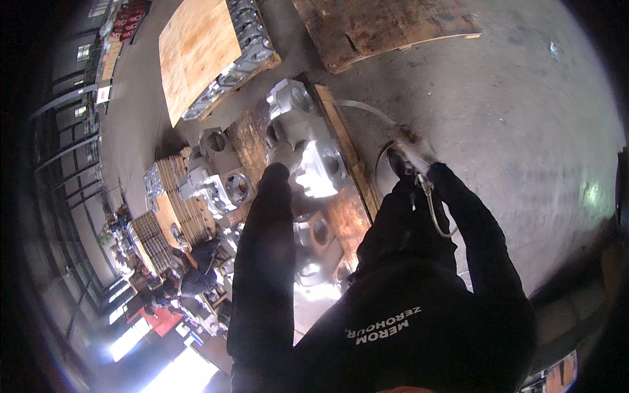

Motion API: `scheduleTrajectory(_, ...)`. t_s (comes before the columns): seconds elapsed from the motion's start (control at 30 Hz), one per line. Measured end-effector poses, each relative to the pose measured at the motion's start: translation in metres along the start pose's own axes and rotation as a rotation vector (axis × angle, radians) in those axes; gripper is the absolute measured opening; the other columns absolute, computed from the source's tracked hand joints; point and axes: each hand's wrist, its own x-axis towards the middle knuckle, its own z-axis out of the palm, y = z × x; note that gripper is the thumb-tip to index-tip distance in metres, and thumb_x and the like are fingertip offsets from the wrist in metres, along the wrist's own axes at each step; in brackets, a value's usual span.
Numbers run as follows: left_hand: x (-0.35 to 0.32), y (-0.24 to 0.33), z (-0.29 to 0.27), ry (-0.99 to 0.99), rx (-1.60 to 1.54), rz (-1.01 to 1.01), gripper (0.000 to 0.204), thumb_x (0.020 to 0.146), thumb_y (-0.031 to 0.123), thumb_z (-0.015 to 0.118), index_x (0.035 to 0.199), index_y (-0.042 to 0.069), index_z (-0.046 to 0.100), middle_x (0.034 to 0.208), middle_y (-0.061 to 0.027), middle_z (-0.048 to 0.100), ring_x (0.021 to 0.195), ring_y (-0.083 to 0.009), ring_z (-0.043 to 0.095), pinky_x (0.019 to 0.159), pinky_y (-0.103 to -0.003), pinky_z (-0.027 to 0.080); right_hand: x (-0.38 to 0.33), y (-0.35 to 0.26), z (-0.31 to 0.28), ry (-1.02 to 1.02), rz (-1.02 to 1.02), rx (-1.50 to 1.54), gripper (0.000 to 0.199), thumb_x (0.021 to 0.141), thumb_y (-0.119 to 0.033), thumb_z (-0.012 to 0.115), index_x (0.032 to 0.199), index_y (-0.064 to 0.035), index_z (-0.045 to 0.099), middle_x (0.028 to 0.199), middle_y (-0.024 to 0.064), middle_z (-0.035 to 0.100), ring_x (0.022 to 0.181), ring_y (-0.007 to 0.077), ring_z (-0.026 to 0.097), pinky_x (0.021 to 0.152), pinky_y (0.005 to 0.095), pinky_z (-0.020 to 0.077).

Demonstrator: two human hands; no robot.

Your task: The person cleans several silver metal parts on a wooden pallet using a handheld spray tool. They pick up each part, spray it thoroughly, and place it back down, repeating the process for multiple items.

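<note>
Smooth grey concrete floor (511, 124) surrounds a flat wooden pallet (350, 219), its boards stained brown. On it, near its right edge, sits a silvery metal casting (314, 150), blocky with rounded openings, brightly lit in patches. The left hand (285, 152) is at this casting; blur hides how open it is. Beyond the pallet edge, a slim hose (432, 203) loops below the right hand (417, 157), closed around a blurred tool (407, 135).

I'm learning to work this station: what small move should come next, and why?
Perhaps bring the right hand leftward, toward the grey casting: the left hand is at it, while the right, blurred beside a looped hose, is out past the edge of the wooden pallet.
</note>
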Motion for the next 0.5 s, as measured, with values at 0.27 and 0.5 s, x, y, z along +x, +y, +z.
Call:
scheduleTrajectory(0.27, 0.025, -0.008, 0.014, 0.087, 0.053, 0.104, 0.116, 0.085, 0.053, 0.067, 0.157, 0.004, -0.010, 0.161, -0.0295, 0.002, 0.142, -0.0474, 0.030, 0.111, -0.044, 0.040, 0.068, -0.007, 0.043, -0.030, 0.002, 0.144, 0.039, 0.095, -0.046, 0.062, 0.088, -0.0074, 0.061, 0.066, -0.0010, 0.054, 0.055, 0.0092, 0.048, 0.048, 0.0305, 0.0379)
scheduleTrajectory(0.5, 0.009, 0.015, -0.002, 0.066, 0.017, 0.070, 0.119, 0.085, 0.054, 0.068, 0.155, 0.001, -0.011, 0.163, -0.0276, -0.002, 0.131, -0.0462, 0.048, 0.109, -0.044, 0.042, 0.090, -0.026, 0.037, -0.054, 0.058, 0.230, 0.041, 0.094, -0.047, 0.062, 0.077, -0.0101, 0.059, 0.060, 0.0004, 0.052, 0.045, 0.0127, 0.048, 0.040, 0.0323, 0.0355)
